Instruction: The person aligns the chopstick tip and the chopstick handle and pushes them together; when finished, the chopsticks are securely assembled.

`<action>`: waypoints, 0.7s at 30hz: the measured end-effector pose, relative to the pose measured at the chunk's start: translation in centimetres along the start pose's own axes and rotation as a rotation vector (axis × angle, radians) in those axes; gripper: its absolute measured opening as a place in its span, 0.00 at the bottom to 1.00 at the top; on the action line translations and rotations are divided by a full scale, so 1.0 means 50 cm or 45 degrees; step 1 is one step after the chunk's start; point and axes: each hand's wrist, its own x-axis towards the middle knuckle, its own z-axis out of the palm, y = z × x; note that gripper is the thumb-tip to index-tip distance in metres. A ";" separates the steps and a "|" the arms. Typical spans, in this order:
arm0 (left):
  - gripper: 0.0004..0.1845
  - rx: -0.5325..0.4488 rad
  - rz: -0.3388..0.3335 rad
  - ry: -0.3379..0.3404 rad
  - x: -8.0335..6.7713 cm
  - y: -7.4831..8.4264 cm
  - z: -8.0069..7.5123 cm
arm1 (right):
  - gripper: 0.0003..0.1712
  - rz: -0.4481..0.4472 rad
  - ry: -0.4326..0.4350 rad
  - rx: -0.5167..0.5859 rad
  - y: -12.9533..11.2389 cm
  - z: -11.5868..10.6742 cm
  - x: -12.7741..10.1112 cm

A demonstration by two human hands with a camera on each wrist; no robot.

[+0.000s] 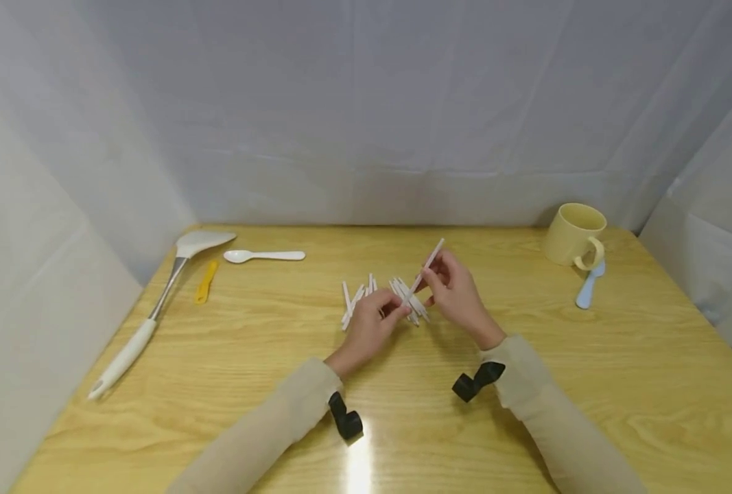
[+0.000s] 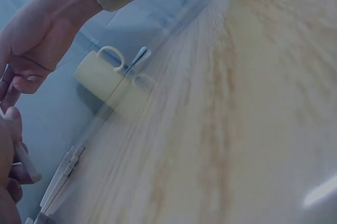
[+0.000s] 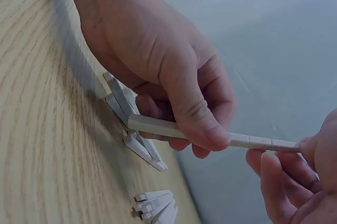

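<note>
A thin white stick (image 1: 435, 254) slants between the two hands above the table. My right hand (image 1: 459, 296) pinches it near its middle between thumb and fingers, and the upper end sticks out past them. At the lower end, the thumb and fingertips of my left hand (image 1: 368, 327) grip it. Fine cross lines mark part of the stick (image 3: 152, 126) in the right wrist view. Under and beside the hands lie two loose groups of similar white sticks: one left group (image 1: 346, 296), partly hidden by the left hand, and one right group (image 1: 420, 310) below the held stick.
A long-handled kitchen turner (image 1: 130, 350) lies along the left side, with a small yellow tool (image 1: 205, 283) and a white spoon (image 1: 279, 255) nearby. A yellow mug (image 1: 564, 239) stands at the back right beside a light blue spoon (image 1: 586, 291). White cloth (image 1: 353, 123) hangs behind the table.
</note>
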 end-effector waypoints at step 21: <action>0.10 -0.007 -0.076 -0.184 -0.009 0.026 -0.009 | 0.10 0.200 0.009 -0.279 0.017 -0.071 -0.020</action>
